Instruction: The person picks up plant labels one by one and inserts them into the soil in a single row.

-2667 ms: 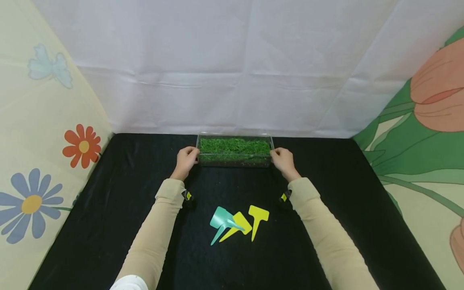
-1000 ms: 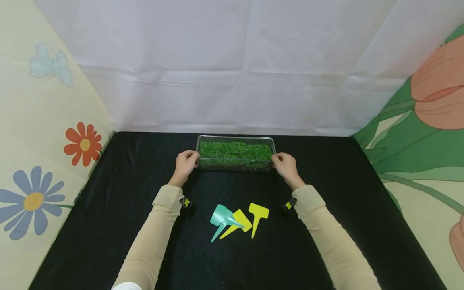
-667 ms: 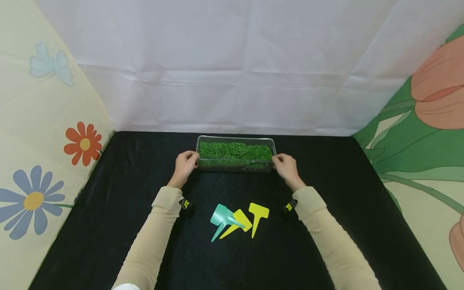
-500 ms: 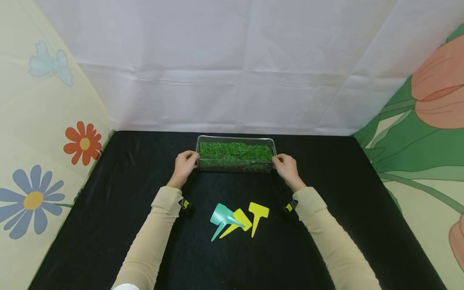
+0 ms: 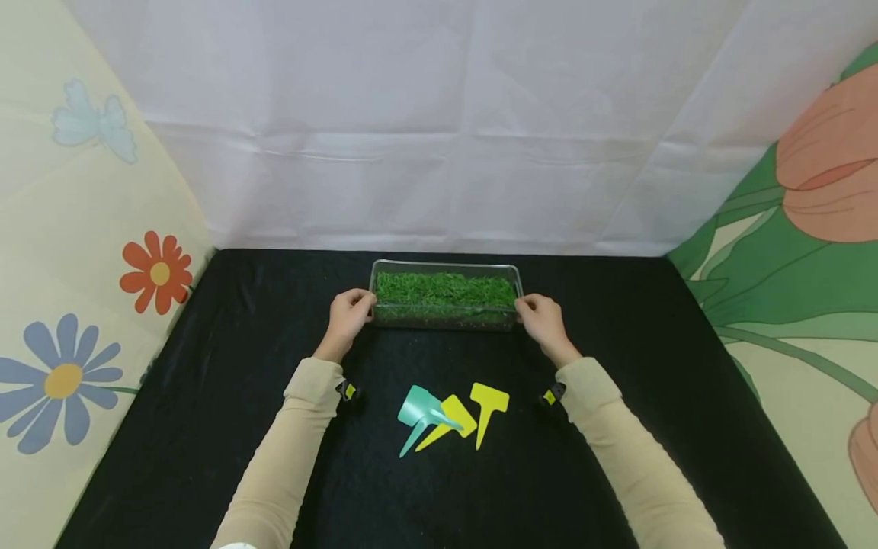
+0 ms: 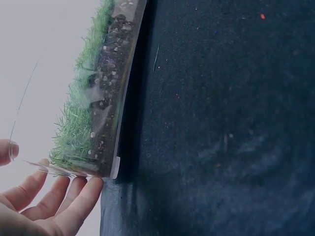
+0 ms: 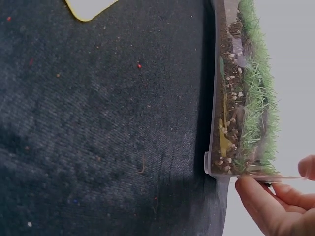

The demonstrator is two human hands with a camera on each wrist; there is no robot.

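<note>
Both hands holding the ends of a grass tray at the back of the table.

Left hand (image 5: 347, 313) and right hand (image 5: 541, 319) are gripping opposite short ends of the clear tray (image 5: 444, 265) of grass and soil, resting on the black cloth (image 5: 206, 366). Looks like the tray-positioning step. Three plant labels (image 5: 449, 419) are lying nearer the person; next likely means letting go and picking one up.

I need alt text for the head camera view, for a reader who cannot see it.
Two hands, left hand and right hand, hold the ends of a clear plastic tray of green grass on a black cloth table. Nearer lie one teal plastic plant label and two yellow plastic plant labels.
</note>
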